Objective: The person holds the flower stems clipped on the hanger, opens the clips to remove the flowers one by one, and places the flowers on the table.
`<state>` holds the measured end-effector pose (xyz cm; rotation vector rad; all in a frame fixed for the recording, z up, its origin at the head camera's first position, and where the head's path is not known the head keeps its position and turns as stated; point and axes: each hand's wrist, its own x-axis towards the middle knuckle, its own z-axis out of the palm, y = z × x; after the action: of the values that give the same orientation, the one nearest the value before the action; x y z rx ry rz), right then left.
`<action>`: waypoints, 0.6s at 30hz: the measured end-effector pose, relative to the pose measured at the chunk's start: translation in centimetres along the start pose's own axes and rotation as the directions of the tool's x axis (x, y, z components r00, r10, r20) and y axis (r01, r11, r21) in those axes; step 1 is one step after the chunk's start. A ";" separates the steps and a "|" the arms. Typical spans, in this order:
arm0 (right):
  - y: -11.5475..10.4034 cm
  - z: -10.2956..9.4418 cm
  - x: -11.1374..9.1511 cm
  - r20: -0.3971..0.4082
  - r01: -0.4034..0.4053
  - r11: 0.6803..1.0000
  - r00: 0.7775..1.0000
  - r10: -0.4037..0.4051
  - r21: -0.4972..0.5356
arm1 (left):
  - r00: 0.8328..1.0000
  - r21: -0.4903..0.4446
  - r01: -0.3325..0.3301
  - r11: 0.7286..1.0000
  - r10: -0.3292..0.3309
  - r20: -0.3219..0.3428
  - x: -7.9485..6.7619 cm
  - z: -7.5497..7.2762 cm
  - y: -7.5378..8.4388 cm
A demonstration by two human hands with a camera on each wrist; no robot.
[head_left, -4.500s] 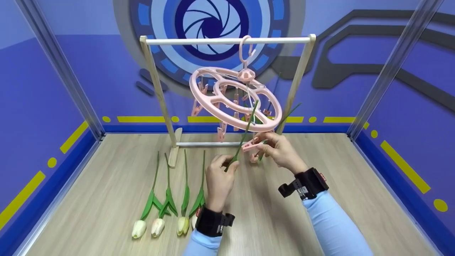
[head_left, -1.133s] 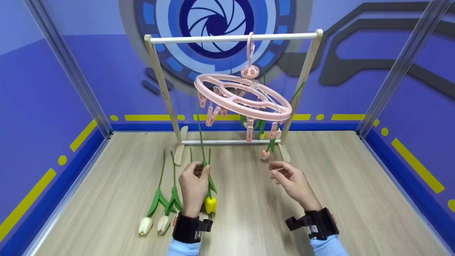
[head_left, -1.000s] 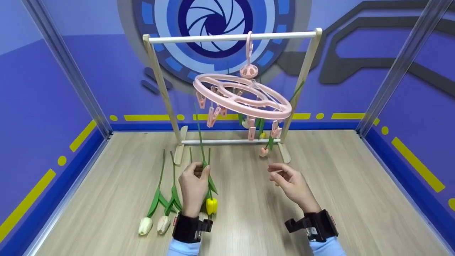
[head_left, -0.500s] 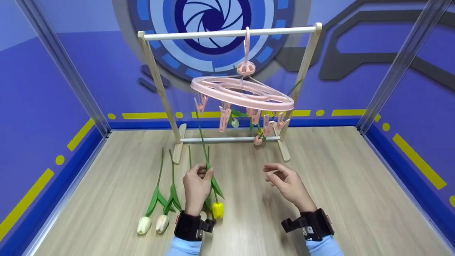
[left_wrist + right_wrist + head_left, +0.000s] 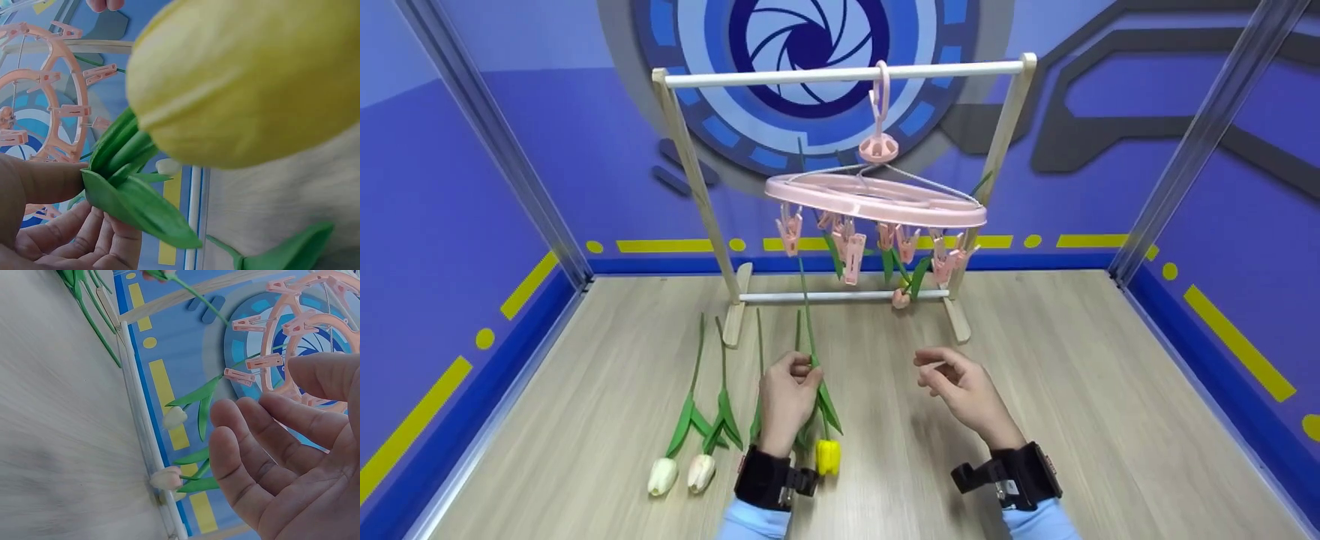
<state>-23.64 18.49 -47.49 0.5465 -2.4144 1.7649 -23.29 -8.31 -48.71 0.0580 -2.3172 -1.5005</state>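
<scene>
My left hand (image 5: 789,394) pinches the stem of a yellow tulip (image 5: 828,456), whose bloom hangs down while the stem points up toward the hanger. In the left wrist view the yellow bloom (image 5: 242,84) fills the upper right, with thumb and fingers at the green leaves (image 5: 140,202). My right hand (image 5: 971,390) is held above the table, fingers loosely bent and holding nothing. Beyond both hands hangs a pink round clip hanger (image 5: 877,206), slightly tilted, with several clips. A pink tulip (image 5: 901,298) hangs bloom-down below it, and the right wrist view shows a white tulip (image 5: 175,417) hanging too.
A wooden rack (image 5: 840,75) with a white top bar carries the hanger. On the table at left lie a white tulip (image 5: 663,477), a pinkish-white tulip (image 5: 701,474) and further stems, partly hidden by my left arm. Blue walls enclose the table.
My right hand has come away from a clip and drawn back toward me. The hanger has turned and tilts less. Lately my left hand moved slightly right with the yellow tulip.
</scene>
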 end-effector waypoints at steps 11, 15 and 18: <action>-0.1 0.2 0.0 -0.005 -0.008 1.000 1.000 0.008 -0.009 | 0.992 0.063 0.076 0.995 -0.082 0.099 -0.2 0.5 -0.3; -0.1 0.3 0.0 -0.004 -0.007 1.000 1.000 0.007 -0.008 | 0.988 0.081 0.092 0.992 -0.101 0.119 -0.1 0.5 -0.5; 0.0 0.3 0.1 -0.002 -0.007 1.000 1.000 0.007 -0.007 | 0.983 0.088 0.103 0.991 -0.115 0.145 -0.1 0.5 -0.6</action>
<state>-23.67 18.17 -47.60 0.5358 -2.4230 1.7575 -23.49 -8.06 -49.46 0.0978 -2.5309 -1.5108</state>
